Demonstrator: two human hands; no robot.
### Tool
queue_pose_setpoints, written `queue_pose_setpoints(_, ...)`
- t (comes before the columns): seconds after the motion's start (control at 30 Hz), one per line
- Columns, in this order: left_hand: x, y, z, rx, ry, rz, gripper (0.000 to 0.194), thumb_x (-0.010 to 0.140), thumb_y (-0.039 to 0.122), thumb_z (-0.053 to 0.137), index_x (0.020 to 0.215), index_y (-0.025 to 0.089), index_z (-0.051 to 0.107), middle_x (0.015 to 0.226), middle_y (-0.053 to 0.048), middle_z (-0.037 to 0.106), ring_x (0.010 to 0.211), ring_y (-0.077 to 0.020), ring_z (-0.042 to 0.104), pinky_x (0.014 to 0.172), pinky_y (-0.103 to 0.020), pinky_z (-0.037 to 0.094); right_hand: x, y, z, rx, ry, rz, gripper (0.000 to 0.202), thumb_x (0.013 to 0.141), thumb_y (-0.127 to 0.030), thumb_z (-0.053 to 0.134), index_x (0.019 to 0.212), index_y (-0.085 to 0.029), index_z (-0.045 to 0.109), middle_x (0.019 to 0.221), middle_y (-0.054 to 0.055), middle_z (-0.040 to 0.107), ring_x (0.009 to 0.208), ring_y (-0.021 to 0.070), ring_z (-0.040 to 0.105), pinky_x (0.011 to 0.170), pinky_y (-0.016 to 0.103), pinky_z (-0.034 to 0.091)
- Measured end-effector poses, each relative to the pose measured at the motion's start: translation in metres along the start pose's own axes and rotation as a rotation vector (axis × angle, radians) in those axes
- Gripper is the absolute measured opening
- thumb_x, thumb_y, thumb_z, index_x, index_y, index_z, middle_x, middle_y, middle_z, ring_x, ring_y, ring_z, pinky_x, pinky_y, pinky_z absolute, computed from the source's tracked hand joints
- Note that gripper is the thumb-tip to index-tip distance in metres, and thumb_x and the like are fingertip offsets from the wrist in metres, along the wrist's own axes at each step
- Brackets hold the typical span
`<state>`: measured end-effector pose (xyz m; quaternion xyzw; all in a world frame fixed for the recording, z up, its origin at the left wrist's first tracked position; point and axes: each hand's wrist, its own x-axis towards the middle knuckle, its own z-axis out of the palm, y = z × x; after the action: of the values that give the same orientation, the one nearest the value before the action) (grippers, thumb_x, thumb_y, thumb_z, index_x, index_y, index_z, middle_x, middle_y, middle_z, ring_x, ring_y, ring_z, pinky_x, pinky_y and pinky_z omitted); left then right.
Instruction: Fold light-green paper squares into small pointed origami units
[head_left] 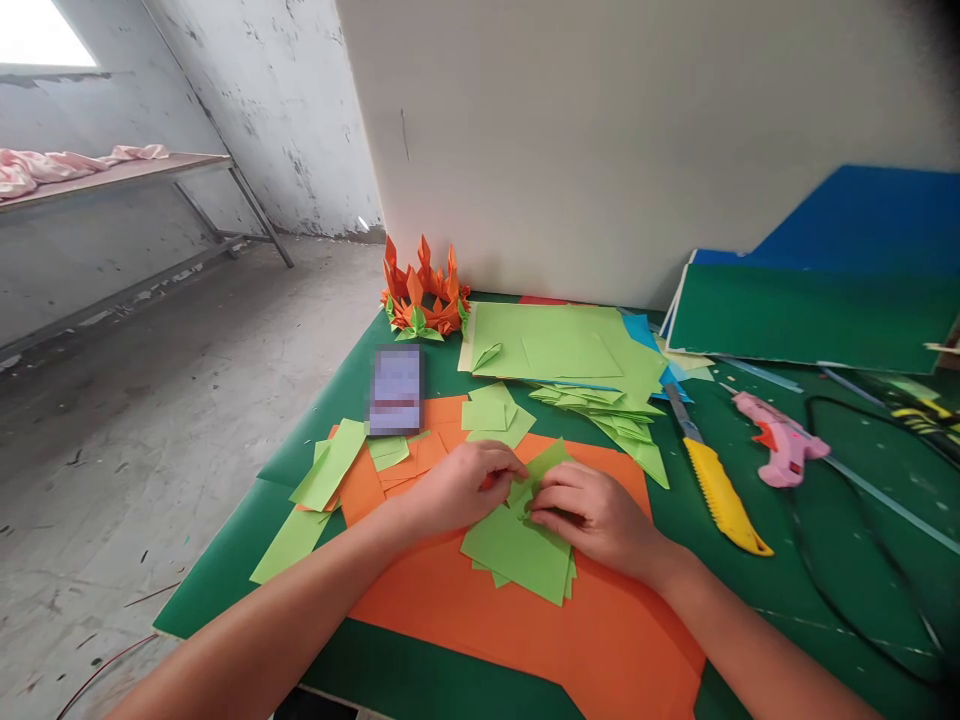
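My left hand (476,485) and my right hand (596,510) meet over a small stack of green paper squares (517,560). Both hands are closed, fingertips pinching a piece of green paper (551,457) whose corner stands up between them. Its lower part is partly hidden by my fingers. Under the stack lies a large orange paper sheet (487,625). More loose green papers (330,468) and smaller orange pieces (420,460) rest left of my left hand. Just beyond my hands are further green pieces (501,413).
An orange folded-paper crown (424,300) stands at the far edge of the green table (322,660), with a blurred phone-like object (395,390) nearer. Green sheets (555,340) lie at the back. A yellow utility knife (720,495) and a pink glue gun (780,440) with its cord are on the right.
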<state>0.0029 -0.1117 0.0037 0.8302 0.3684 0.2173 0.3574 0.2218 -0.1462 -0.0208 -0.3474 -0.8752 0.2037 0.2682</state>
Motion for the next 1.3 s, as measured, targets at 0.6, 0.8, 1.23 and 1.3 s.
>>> queue_pose_setpoints(0.6, -0.0009, 0.0006, 0.0033, 0.062, -0.065, -0.034, 0.023, 0.077, 0.013, 0.058, 0.097, 0.018, 0.067, 0.085, -0.003, 0.063, 0.066, -0.0111, 0.056, 0.06, -0.022, 0.048, 0.0087, -0.0071, 0.0066, -0.021, 0.08, 0.193, 0.017, 0.086, -0.015, 0.058, 0.072, -0.021, 0.05, 0.069, 0.0, 0.053, 0.063, 0.0139, 0.051, 0.052, 0.024, 0.039)
queue_pose_setpoints(0.8, -0.0003, 0.0024, 0.0033, 0.08, -0.082, -0.062, 0.022, 0.076, 0.013, 0.062, 0.098, 0.017, 0.066, 0.081, -0.001, 0.058, 0.063, -0.0105, 0.052, 0.057, -0.022, 0.044, 0.0075, -0.0064, 0.0081, -0.015, 0.075, 0.211, 0.016, 0.085, -0.016, 0.058, 0.073, -0.021, 0.05, 0.069, 0.0, 0.053, 0.064, 0.014, 0.051, 0.052, 0.024, 0.038)
queue_pose_setpoints(1.23, -0.001, 0.0026, 0.0042, 0.055, -0.104, -0.087, 0.021, 0.076, 0.012, 0.062, 0.096, 0.019, 0.064, 0.084, 0.0, 0.059, 0.065, -0.0104, 0.054, 0.059, -0.021, 0.045, 0.0055, -0.0044, 0.0058, 0.027, 0.049, 0.21, 0.011, 0.089, -0.02, 0.061, 0.079, -0.02, 0.057, 0.072, 0.0, 0.055, 0.067, 0.0142, 0.052, 0.056, 0.024, 0.04)
queue_pose_setpoints(1.3, -0.0014, 0.0037, 0.0034, 0.054, -0.106, -0.094, 0.02, 0.077, 0.013, 0.062, 0.096, 0.019, 0.064, 0.086, -0.001, 0.059, 0.064, -0.0103, 0.054, 0.058, -0.021, 0.045, 0.0035, -0.0036, 0.004, 0.058, 0.053, 0.165, 0.011, 0.091, -0.023, 0.06, 0.081, -0.02, 0.062, 0.077, 0.002, 0.059, 0.071, 0.0147, 0.054, 0.059, 0.025, 0.042)
